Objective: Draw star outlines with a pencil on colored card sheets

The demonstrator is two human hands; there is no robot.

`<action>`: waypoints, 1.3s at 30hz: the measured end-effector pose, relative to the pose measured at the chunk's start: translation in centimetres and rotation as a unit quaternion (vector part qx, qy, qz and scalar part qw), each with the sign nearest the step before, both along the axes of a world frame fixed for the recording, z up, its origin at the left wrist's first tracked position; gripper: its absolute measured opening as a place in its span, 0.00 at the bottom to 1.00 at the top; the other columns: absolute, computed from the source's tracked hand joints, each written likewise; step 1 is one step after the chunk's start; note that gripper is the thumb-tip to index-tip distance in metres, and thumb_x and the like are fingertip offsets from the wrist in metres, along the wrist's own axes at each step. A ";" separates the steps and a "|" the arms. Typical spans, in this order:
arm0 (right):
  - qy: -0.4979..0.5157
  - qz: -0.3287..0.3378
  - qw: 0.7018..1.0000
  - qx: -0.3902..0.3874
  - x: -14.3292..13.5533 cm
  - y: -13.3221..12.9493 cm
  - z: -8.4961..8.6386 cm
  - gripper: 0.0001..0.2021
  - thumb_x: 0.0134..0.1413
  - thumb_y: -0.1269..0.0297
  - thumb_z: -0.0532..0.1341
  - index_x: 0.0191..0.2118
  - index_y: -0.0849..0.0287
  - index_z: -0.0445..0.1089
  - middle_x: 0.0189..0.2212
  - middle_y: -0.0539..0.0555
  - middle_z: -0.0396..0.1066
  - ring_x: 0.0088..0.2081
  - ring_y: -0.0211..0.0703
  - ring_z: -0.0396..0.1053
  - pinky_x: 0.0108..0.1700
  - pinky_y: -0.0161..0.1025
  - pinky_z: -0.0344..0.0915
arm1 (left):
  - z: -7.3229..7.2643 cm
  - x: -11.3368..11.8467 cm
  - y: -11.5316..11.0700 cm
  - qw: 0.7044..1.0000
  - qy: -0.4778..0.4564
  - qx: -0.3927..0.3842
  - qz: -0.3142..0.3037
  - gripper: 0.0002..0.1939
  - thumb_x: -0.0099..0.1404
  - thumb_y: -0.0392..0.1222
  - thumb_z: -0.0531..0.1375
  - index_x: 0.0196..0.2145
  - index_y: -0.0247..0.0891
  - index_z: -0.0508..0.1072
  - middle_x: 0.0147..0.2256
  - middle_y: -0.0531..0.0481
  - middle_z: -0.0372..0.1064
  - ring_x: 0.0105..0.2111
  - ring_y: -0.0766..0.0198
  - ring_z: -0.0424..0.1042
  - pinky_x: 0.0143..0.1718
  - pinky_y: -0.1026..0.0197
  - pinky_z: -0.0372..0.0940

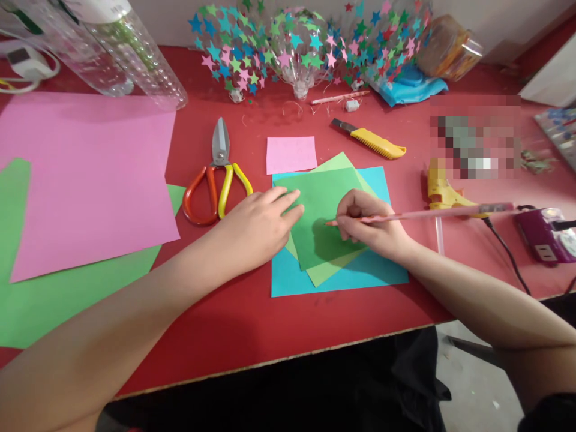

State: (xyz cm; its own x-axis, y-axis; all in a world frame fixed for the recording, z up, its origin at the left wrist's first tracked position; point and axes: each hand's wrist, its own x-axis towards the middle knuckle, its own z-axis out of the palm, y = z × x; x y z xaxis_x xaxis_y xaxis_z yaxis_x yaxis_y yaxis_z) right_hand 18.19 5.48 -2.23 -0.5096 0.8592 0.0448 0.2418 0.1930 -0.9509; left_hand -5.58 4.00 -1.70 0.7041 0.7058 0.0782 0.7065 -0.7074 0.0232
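Note:
My right hand (369, 225) grips a pink pencil (432, 213), its tip at or just above a dark green paper square (315, 207). Fingers outstretched, my left hand (270, 222) lies on the left edge of that square. Beneath it, turned at an angle, is a light green sheet (321, 276), and under both a blue sheet (382, 273). A small pink paper piece (291, 154) sits just behind the stack. Scissors (219, 174) with one red and one yellow handle lie beside my left hand, partly covered by it.
A yellow cutter knife (378, 143) lies behind the stack. To the right are a yellow glue gun (443, 189) and a purple power strip (546, 237). Large pink paper (99, 180) overlaps green paper (90, 300) at left. Star-covered clear balloons (299, 54) line the back.

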 end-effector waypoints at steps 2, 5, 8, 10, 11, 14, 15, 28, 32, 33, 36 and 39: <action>-0.030 0.023 0.999 0.010 0.0 -0.2 0.1 0.04 0.53 0.72 0.59 0.31 0.59 0.62 0.21 0.44 0.62 0.21 0.30 0.58 0.22 0.29 0.53 | -0.1 -0.2 0.2 1.000 0.001 0.001 0.012 0.19 0.69 0.33 0.50 0.54 0.28 0.71 0.59 0.32 0.64 0.59 0.40 0.63 0.53 0.39 0.67; -0.055 0.057 0.997 0.001 -0.1 -0.3 0.1 0.04 0.50 0.75 0.58 0.31 0.59 0.63 0.23 0.44 0.61 0.22 0.29 0.56 0.23 0.29 0.53 | -0.2 -0.5 0.5 1.000 -0.009 -0.003 0.009 0.19 0.69 0.33 0.50 0.54 0.27 0.71 0.59 0.31 0.64 0.60 0.41 0.62 0.55 0.40 0.65; -0.065 0.062 0.996 0.021 -0.1 -0.2 -0.3 0.06 0.48 0.77 0.58 0.30 0.59 0.65 0.23 0.44 0.62 0.23 0.29 0.57 0.25 0.29 0.54 | -0.3 -0.6 0.7 1.000 -0.009 0.000 -0.001 0.18 0.68 0.32 0.51 0.53 0.26 0.72 0.59 0.31 0.64 0.59 0.42 0.63 0.56 0.42 0.65; -0.071 0.054 0.995 0.046 -0.1 -0.1 -0.6 0.05 0.47 0.76 0.58 0.28 0.59 0.64 0.22 0.44 0.62 0.23 0.30 0.57 0.25 0.30 0.53 | -0.2 -0.5 0.7 1.000 -0.002 0.000 -0.001 0.18 0.69 0.34 0.52 0.52 0.26 0.72 0.59 0.31 0.64 0.59 0.43 0.64 0.56 0.43 0.65; -0.073 0.051 0.994 0.056 -0.1 0.0 -0.7 0.05 0.48 0.76 0.58 0.27 0.59 0.64 0.21 0.45 0.62 0.23 0.30 0.57 0.25 0.30 0.53 | -0.2 -0.4 0.7 1.000 0.001 -0.002 0.001 0.17 0.69 0.36 0.53 0.52 0.26 0.72 0.59 0.31 0.64 0.58 0.43 0.64 0.56 0.42 0.65; -0.074 0.049 0.994 0.066 -0.2 0.1 -0.9 0.05 0.48 0.75 0.58 0.26 0.59 0.63 0.21 0.45 0.62 0.23 0.30 0.57 0.25 0.30 0.53 | -0.1 -0.1 0.5 1.000 0.007 -0.007 0.013 0.20 0.69 0.45 0.57 0.52 0.26 0.72 0.59 0.29 0.63 0.59 0.40 0.63 0.56 0.42 0.65; -0.075 0.051 0.994 0.065 -0.1 0.1 -1.0 0.05 0.48 0.75 0.58 0.26 0.59 0.63 0.21 0.45 0.63 0.23 0.30 0.58 0.25 0.30 0.53 | 0.0 0.0 0.4 1.000 0.009 -0.008 0.015 0.22 0.68 0.47 0.58 0.52 0.25 0.71 0.59 0.28 0.63 0.59 0.39 0.63 0.55 0.42 0.65; -0.067 0.085 0.992 0.068 -0.1 0.1 -1.0 0.06 0.48 0.77 0.58 0.26 0.59 0.63 0.21 0.44 0.63 0.23 0.30 0.58 0.25 0.29 0.53 | 0.0 0.2 0.2 1.000 0.024 -0.005 0.016 0.24 0.67 0.49 0.61 0.52 0.26 0.70 0.59 0.28 0.62 0.59 0.39 0.63 0.55 0.43 0.65; -0.078 0.063 0.992 0.071 -0.3 0.1 -0.9 0.06 0.49 0.75 0.58 0.26 0.59 0.62 0.21 0.44 0.62 0.23 0.30 0.57 0.26 0.30 0.52 | -0.1 0.1 0.2 1.000 0.019 -0.004 0.016 0.24 0.66 0.49 0.61 0.52 0.26 0.70 0.59 0.27 0.62 0.59 0.39 0.63 0.55 0.42 0.65; -0.082 0.057 0.992 0.074 -0.3 0.1 -0.9 0.06 0.49 0.75 0.58 0.26 0.59 0.62 0.21 0.44 0.62 0.23 0.30 0.57 0.26 0.30 0.52 | -0.1 0.1 0.2 1.000 0.017 -0.004 0.015 0.24 0.66 0.49 0.61 0.52 0.26 0.70 0.59 0.27 0.62 0.59 0.39 0.63 0.55 0.42 0.65; -0.086 0.044 0.992 0.086 -0.4 0.1 -1.0 0.06 0.50 0.74 0.58 0.26 0.58 0.61 0.21 0.44 0.61 0.23 0.30 0.56 0.26 0.31 0.52 | -0.2 0.2 0.2 1.000 0.017 -0.005 0.017 0.24 0.66 0.49 0.61 0.52 0.26 0.71 0.59 0.28 0.62 0.59 0.39 0.63 0.55 0.42 0.65; -0.082 0.030 0.992 0.089 -0.5 0.0 -1.1 0.07 0.50 0.74 0.58 0.26 0.58 0.61 0.21 0.44 0.61 0.23 0.31 0.56 0.26 0.31 0.52 | -0.1 0.2 0.2 1.000 0.018 -0.006 0.019 0.24 0.66 0.49 0.61 0.52 0.26 0.71 0.59 0.28 0.62 0.59 0.39 0.63 0.56 0.42 0.64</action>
State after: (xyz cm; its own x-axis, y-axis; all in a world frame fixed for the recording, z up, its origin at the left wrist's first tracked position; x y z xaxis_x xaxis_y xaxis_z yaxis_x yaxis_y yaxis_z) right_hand 17.72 5.50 -3.38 -0.5731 0.8127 0.1049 0.3732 0.3728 -0.8495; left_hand -5.38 4.18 -1.85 0.6797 0.7321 0.0451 0.7327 -0.6806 0.0056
